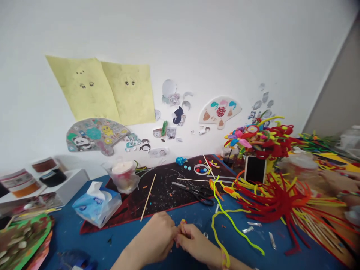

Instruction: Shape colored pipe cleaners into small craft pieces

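My left hand (157, 234) and my right hand (195, 240) meet at the bottom middle, fingers closed and fingertips touching. A small yellow-orange piece, apparently pipe cleaner (183, 221), pokes up from my right fingers; the rest of it is hidden. What my left fingers pinch is out of sight behind the knuckles. Close to my right wrist runs a yellow pipe cleaner (214, 228), beside a lime-green one (239, 228). Black-handled scissors (204, 195) lie on the dark mat (165, 191) beyond my hands.
Red pipe cleaners (281, 198) spread at right, before a phone (255, 168) and a bouquet of pipe-cleaner flowers (261, 138). At left are a tissue pack (97, 204) and a bagged cup (122, 174). A wooden stick (148, 197) lies on the mat. Another person's hand (337, 183) is far right.
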The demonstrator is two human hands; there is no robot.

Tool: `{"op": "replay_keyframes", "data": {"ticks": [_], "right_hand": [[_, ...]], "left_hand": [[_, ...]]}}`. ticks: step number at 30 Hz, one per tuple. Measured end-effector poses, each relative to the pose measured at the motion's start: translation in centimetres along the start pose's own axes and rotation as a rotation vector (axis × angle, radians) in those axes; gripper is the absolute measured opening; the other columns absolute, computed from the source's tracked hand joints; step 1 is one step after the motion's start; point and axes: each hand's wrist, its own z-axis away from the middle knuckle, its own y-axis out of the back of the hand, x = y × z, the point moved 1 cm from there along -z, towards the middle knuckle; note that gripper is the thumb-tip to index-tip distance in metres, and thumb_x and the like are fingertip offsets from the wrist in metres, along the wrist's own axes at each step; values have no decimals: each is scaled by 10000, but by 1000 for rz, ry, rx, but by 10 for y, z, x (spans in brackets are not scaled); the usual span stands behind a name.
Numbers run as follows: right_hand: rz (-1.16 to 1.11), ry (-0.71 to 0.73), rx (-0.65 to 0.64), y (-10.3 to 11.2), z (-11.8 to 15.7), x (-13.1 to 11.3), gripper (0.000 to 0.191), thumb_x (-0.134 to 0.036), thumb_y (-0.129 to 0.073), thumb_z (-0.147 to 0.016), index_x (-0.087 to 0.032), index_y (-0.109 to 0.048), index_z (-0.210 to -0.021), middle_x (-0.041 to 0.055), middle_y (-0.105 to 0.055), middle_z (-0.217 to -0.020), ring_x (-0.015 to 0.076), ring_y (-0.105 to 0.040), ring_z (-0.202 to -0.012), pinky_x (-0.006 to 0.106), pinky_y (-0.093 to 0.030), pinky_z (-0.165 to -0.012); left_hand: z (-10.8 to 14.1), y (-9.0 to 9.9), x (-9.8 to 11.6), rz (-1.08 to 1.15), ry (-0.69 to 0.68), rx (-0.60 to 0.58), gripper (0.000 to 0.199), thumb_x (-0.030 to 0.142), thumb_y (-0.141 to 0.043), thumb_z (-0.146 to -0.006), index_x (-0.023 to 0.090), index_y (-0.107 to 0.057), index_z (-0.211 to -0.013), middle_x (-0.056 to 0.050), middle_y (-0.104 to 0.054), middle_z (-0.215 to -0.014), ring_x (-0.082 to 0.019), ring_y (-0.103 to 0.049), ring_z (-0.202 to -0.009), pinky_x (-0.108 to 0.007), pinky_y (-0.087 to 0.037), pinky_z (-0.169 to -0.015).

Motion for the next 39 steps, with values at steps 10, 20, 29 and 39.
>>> {"op": "replay_keyframes", "data": {"ticks": [10,20,29,39], "right_hand": [[469,285,296,5,10,-7,136,-268,-425,-833,-180,-510,-894,30,-580,-880,141,-528,-808,241,-366,-732],[943,300,397,9,8,-2,258,-210,-349,-867,-178,-506,-665,17,-593,-673,127,-550,-620,233,-305,-562],[990,335,402,19,4,-3,256,-179,-350,-879,-179,-588,-783,45,-622,-788,142,-576,-736,223,-359,-657],[1060,402,277,18,9,-13,278,-162,-339,-881,-183,-606,-809,42,-613,-742,136,-558,-711,222,-367,-653]], "left_hand": [[2,-5,-12,21,139,14,279,229,-344,-860,168,-581,-726,-58,-618,-706,-189,-571,-710,-290,-375,-667],[-5,-18,0,56,193,-1,222,141,-351,-811,139,-570,-776,-97,-609,-768,-209,-566,-751,-332,-399,-725],[-16,-49,-26,1355,480,-46,356,392,-327,-844,119,-525,-729,-19,-563,-589,-135,-558,-556,-265,-440,-568],[-7,-45,-32,1616,447,-183,308,396,-588,-726,89,-575,-746,-41,-607,-668,-127,-596,-614,-275,-460,-660]]}}
